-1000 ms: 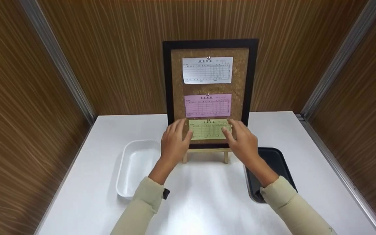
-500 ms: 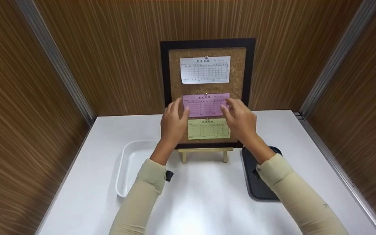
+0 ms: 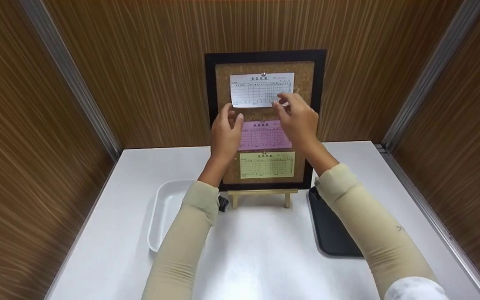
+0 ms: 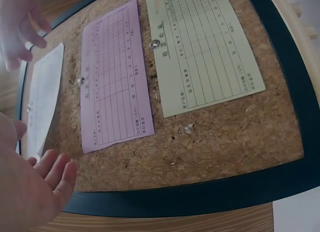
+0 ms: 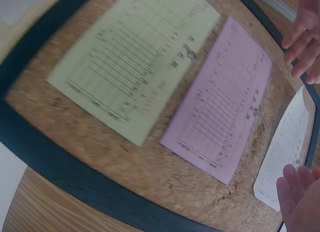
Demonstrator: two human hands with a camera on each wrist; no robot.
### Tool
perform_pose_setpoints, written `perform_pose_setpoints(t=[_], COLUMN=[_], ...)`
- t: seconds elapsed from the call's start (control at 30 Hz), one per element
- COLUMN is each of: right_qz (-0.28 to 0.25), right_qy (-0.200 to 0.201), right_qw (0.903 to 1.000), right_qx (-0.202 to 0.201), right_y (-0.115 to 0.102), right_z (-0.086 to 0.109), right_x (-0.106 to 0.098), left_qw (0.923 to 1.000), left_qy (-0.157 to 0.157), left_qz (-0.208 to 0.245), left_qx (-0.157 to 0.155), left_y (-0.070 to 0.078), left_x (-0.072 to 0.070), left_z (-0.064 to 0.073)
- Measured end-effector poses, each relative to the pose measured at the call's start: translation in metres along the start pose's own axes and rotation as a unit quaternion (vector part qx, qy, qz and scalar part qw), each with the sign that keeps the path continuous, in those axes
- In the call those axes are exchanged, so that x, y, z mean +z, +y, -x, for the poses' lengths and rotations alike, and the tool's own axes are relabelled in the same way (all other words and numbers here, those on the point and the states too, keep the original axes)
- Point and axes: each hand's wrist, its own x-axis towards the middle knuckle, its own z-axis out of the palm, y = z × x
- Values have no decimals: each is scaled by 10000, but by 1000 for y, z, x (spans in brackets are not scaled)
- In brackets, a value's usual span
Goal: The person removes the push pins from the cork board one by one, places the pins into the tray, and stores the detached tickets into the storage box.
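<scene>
A white printed form slip (image 3: 250, 89) is pinned at the top of a black-framed cork board (image 3: 226, 112). Below it hang a pink slip (image 3: 261, 137) and a yellow-green slip (image 3: 267, 164), each with a pushpin. My left hand (image 3: 226, 135), fingers loosely bent, is near the white slip's lower left corner. My right hand (image 3: 300, 118) is by its lower right part, thumb and fingers apart. Whether either hand touches the paper cannot be told. In the left wrist view the white slip (image 4: 45, 91) curls away from the cork between both hands.
The board leans on a small wooden easel (image 3: 262, 192) on a white table (image 3: 261, 250). A white tray (image 3: 153, 223) stands at the left, partly behind the left sleeve. At the right lies a black tray (image 3: 331, 233), partly covered by the right arm. Wood-grain panels (image 3: 148, 75) enclose the table.
Both hands have risen along the board, from beside the yellow-green slip, past the pink one, to the white slip. All three slips stay pinned in place.
</scene>
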Motion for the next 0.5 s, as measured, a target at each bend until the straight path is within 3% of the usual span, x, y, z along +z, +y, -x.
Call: perform_pose_setpoints(t=[0.5], right_qz=[266], right_qy=[-263], right_qw=[9979], right_qx=[522], right_y=[0], right_z=[-41], right_x=[16], left_qw=[9960], left_qy=[432], left_qz=[722], left_qx=[-310], left_y=[0], left_x=[10], left_z=[-21])
